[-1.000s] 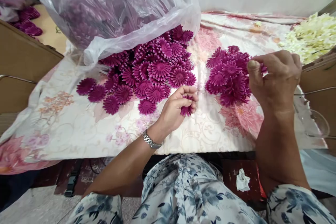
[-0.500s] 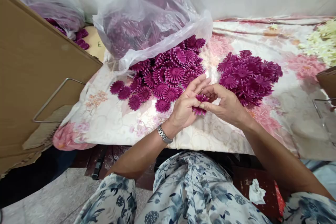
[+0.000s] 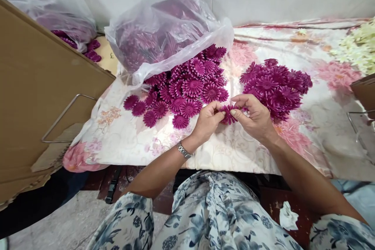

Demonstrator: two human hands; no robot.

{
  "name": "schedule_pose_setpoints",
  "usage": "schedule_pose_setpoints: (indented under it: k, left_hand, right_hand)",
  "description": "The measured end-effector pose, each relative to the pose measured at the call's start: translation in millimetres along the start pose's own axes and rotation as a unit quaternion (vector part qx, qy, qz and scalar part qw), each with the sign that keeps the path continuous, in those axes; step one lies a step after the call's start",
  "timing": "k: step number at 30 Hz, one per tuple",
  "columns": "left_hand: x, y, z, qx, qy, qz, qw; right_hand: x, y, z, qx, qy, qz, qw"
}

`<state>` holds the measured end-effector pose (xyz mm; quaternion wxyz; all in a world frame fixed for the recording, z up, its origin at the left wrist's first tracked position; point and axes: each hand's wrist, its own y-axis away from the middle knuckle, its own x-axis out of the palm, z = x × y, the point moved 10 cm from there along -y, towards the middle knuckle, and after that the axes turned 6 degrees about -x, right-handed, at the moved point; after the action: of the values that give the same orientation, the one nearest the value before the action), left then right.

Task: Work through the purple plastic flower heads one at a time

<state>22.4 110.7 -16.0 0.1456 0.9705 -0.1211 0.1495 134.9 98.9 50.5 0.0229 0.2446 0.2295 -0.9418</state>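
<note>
A small magenta artificial flower is held between my two hands above the front part of the cloth. My left hand pinches its left edge between thumb and fingers. On the opposite edge, the thumb and fingertips of my right hand grip the petals. Behind my left hand lies a heap of flat magenta flowers, spilling from a clear plastic bag. A second pile of magenta flowers, fuller and layered, sits just beyond my right hand.
Floral cloth covers the table. A cardboard box with a wire handle stands at the left, and another box at the right edge. Pale yellow flowers lie at the back right. Another flower bag is at the back left.
My left fingers, stretched out before, are now curled into a pinch on the flower's edge. The flower has turned its face upward and spread between both hands.
</note>
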Motion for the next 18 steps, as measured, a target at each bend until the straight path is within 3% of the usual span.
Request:
schedule_pose_setpoints:
  k: [5,9,18]
  left_hand:
    - [-3.5,1.0,-3.4,0.056,-0.064,-0.016,0.996]
    - [-1.6,4.9,-9.1,0.07,-0.1,-0.02,0.992]
    - [5.2,4.3,-1.9,0.049,-0.016,0.059,0.997]
  right_hand:
    - [19.6,5.9,-29.5,0.097,-0.116,0.059,0.987]
    - [22.2,7.2,-34.9,0.105,-0.15,0.046,0.982]
    - [19.0,9.3,-24.9,0.077,-0.026,0.051,0.995]
